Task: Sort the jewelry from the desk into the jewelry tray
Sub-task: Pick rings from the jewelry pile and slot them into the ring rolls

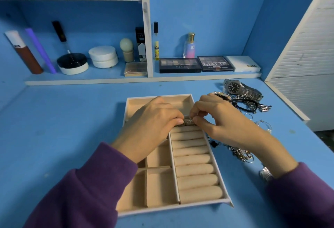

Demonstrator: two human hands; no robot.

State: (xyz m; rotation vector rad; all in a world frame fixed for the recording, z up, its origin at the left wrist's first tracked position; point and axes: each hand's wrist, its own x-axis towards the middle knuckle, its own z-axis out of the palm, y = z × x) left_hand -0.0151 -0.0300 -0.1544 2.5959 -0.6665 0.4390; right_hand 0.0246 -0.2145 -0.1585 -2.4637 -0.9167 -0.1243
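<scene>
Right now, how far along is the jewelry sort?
Barely started. Done: nothing visible; the jewelry tray has bare-looking compartments and ring rolls. In hand: left hand and right hand both pinch a small silver piece at the rolls' far end. Left: the watch, bracelets, hoop earrings and chains on the desk, right of the tray.

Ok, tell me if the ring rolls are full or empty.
Nearly empty: ring rolls bare except the far end, where left hand and right hand pinch a small piece.
</scene>
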